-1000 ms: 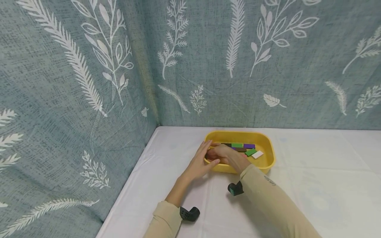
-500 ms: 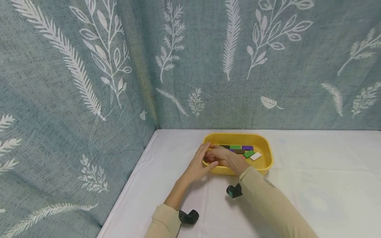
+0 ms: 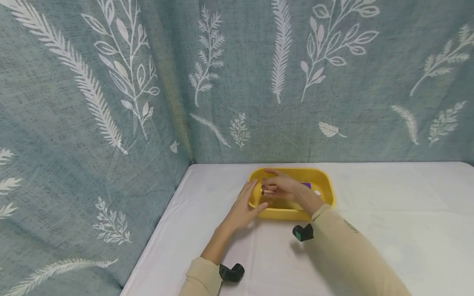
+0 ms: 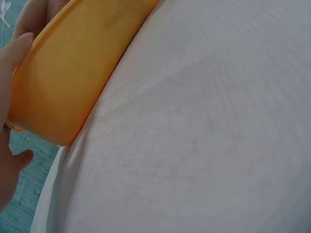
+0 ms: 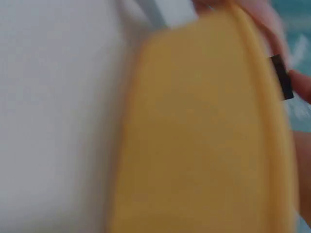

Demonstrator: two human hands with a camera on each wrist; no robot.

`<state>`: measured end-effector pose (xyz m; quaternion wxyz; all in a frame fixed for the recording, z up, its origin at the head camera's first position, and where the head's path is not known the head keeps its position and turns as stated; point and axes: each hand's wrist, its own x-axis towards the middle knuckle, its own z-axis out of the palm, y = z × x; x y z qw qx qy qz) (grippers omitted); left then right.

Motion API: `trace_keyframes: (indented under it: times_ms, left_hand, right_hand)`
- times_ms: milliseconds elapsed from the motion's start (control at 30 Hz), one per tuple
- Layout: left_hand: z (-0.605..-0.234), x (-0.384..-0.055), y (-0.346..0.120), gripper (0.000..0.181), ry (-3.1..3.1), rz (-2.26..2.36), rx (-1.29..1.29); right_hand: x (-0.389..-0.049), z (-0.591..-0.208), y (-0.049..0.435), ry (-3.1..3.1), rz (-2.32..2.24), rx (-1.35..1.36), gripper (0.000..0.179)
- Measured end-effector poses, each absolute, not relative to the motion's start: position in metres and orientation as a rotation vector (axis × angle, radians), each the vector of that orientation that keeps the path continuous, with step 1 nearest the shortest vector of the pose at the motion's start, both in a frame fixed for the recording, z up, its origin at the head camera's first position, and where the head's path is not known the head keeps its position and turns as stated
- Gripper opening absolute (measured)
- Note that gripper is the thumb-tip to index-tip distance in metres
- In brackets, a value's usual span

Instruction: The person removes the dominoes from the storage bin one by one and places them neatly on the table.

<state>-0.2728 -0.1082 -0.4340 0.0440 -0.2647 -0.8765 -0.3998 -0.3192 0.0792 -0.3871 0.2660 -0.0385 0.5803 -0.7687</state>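
In the head view, a yellow plastic bin (image 3: 285, 214) stands on the white-covered table. My left hand (image 3: 238, 211) rests at its near left corner, fingers along the left rim and thumb at the front rim. My right hand (image 3: 286, 187) is over the inside of the bin and pinches a small dark block between thumb and fingers. The right wrist view shows this dark block (image 5: 282, 77) at the fingertips, just past the bin's rim. A purple block (image 3: 306, 185) and a white block (image 3: 317, 192) lie in the bin, beyond the right hand, which hides other pieces.
White cloth (image 3: 389, 230) covers the table around the bin. A patterned blue-green curtain (image 3: 259, 82) hangs behind the table and down its left side. Black wrist devices (image 3: 231, 273) sit on both forearms, close over the cloth.
My right hand has lifted and drawn back from the bin's left end, away from the left hand, and the dark block now shows at its fingers. The left hand stays at the rim.
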Motion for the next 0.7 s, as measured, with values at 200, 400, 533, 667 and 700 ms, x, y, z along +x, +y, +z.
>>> trace_keyframes:
  times_ms: [200, 400, 533, 667, 700]
  left_hand:
    - [-0.436, -0.274, -0.108, 0.081, -2.674, -1.21, -0.802]
    - [-0.435, -0.273, -0.108, 0.081, -2.663, -1.212, -0.788]
    - [-0.435, -0.272, -0.108, 0.08, -2.664, -1.237, -0.789]
    - [-0.434, -0.272, -0.107, 0.079, -2.675, -1.233, -0.787]
    - [-0.434, -0.272, -0.106, 0.079, -2.674, -1.232, -0.786]
  right_hand:
    - [-0.323, -0.367, 0.144, 1.608, -2.185, -0.153, 0.069]
    - [-0.319, -0.362, 0.204, 1.654, -2.257, -0.104, 0.073]
    - [-0.313, -0.367, 0.239, 1.661, -2.297, -0.053, 0.076]
    - [-0.304, -0.376, 0.272, 1.67, -2.352, -0.002, 0.079]
    - [-0.302, -0.379, 0.281, 1.673, -2.368, 0.008, 0.079]
